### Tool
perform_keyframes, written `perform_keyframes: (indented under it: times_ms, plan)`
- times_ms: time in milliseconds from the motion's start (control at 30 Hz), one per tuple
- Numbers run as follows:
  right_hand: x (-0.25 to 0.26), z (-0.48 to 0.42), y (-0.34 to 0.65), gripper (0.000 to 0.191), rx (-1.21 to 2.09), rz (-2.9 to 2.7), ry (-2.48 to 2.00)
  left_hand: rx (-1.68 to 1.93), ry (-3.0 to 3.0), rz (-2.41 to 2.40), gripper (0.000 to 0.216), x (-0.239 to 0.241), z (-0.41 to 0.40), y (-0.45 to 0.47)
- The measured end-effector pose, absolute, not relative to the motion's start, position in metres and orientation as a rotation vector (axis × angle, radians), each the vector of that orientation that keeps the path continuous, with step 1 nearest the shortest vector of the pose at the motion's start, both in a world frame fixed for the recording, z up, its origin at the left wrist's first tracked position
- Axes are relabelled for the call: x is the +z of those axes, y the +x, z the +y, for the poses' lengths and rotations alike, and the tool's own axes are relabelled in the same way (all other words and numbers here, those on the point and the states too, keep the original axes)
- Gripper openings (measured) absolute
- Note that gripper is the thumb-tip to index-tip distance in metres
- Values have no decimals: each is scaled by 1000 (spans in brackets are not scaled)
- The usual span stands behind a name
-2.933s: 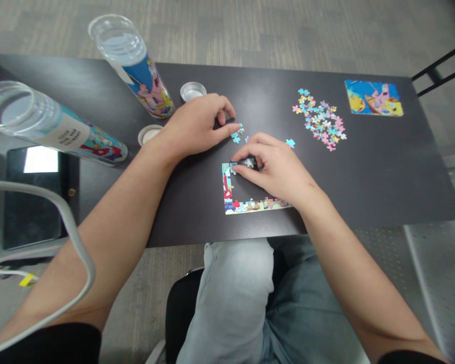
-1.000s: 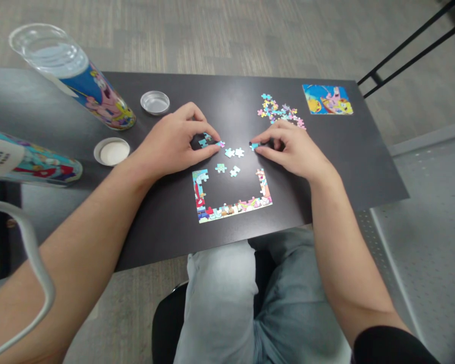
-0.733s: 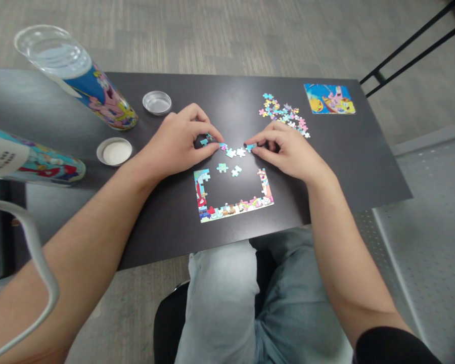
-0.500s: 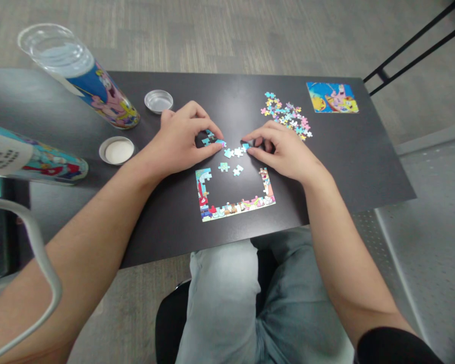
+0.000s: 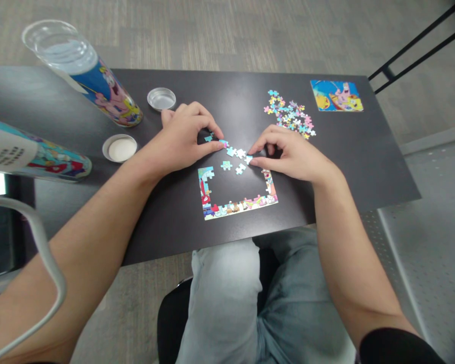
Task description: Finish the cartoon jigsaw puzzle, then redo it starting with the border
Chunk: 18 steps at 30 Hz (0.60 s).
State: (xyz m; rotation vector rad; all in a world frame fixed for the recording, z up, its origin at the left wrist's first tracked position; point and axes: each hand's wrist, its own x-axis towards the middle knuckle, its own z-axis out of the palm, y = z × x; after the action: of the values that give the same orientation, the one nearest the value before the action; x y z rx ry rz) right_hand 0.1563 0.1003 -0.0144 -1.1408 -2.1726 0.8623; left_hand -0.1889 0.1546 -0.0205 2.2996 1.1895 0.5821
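Note:
My left hand point(image 5: 193, 132) pinches a blue-and-pink puzzle piece point(image 5: 224, 144) between thumb and forefinger, low over the table. Under and behind its fingers more blue pieces point(image 5: 209, 137) are partly hidden. A pale blue puzzle piece point(image 5: 249, 160) is between the thumb and fingertip of my right hand point(image 5: 288, 152). Several loose pieces lie between the hands, among them a greenish one point(image 5: 226, 165) and a whitish one point(image 5: 240, 169). Closer to me rests a joined puzzle border point(image 5: 242, 206), with left, bottom and right sides assembled.
Beyond my right hand spreads a pile of loose pieces point(image 5: 291, 116), with a picture card point(image 5: 337, 96) at its right. On the left are two printed tubes, one upright point(image 5: 116, 98) and one nearer point(image 5: 56, 162), plus two round lids point(image 5: 161, 99). A white cable point(image 5: 47, 258) crosses lower left.
My right hand has brought its pale blue piece slightly toward me, beside the loose pieces. The left hand stays nearly in place. The whole view has shifted a little.

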Motion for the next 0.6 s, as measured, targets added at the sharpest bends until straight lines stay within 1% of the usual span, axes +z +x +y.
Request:
perform_keyframes:
  times_ms: [167, 267, 433, 600]
  plan:
    - [-21, 100, 149, 22, 793, -2082, -1175, 574, 2305, 1151, 27, -18, 154, -188]
    - [-23, 100, 145, 27, 767, -2041, -1172, 617, 2266, 1127, 26, -14, 153, -186]
    - [-17, 97, 127, 29, 771, -2021, -1123, 718, 2071, 964, 43, -7, 151, -181]
    - [-7, 91, 111, 32, 876, -1993, -1122, 774, 1909, 792, 58, -5, 146, -174]
